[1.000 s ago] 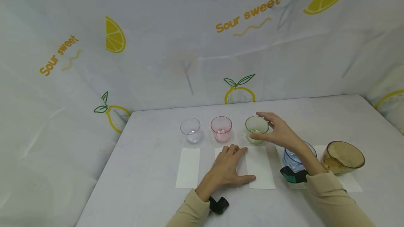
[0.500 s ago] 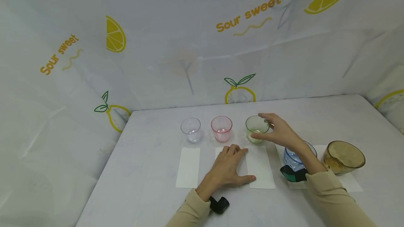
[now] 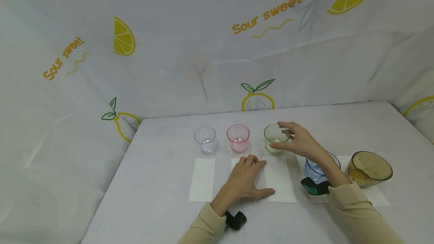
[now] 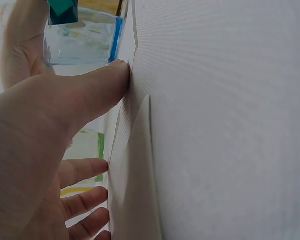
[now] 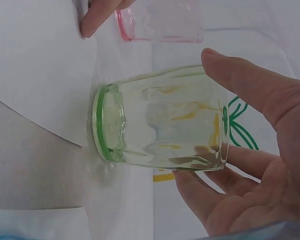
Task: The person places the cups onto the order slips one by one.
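Observation:
In the head view, my right hand (image 3: 300,143) holds a clear green-tinted glass (image 3: 272,137) at the back of the table. The right wrist view puts the thumb (image 5: 240,77) on one side near the rim and fingers (image 5: 197,195) on the other; the glass stands upright, its thick green base on the tabletop. My left hand (image 3: 241,179) rests with spread fingers over a white paper strip (image 3: 234,162), which it mostly hides. Its thumb and index fingertip reach the edge of another paper strip (image 3: 282,182), in front of the green glass.
Left of the green glass stand a pink glass (image 3: 238,142) and a colourless glass (image 3: 205,143). A further paper strip (image 3: 202,180) lies at left. At right, a blue glass (image 3: 313,172), partly behind my right wrist, and an amber bowl (image 3: 369,166) stand on paper.

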The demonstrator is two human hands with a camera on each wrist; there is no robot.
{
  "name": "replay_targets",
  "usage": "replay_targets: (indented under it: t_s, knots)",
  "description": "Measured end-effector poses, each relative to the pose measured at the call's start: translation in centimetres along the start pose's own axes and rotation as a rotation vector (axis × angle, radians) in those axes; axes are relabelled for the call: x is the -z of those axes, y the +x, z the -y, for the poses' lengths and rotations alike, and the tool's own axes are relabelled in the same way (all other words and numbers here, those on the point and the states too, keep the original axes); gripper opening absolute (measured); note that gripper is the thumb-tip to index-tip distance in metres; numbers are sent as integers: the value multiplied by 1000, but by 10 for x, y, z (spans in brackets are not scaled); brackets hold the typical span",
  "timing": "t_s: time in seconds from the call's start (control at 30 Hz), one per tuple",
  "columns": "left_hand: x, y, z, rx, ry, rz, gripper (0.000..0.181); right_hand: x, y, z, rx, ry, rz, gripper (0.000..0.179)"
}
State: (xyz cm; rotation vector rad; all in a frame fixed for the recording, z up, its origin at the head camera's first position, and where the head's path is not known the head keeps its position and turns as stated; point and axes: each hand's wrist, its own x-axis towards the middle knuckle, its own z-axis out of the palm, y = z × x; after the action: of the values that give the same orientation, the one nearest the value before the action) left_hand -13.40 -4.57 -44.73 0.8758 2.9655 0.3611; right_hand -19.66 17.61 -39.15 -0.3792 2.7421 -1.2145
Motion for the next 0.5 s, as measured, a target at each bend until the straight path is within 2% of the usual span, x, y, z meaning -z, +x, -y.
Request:
replay_targets:
  t_s: [0.5]
  knots:
    - [-2,0,0,-5,17,-4,79,1,-1,0,-7,0,13,92]
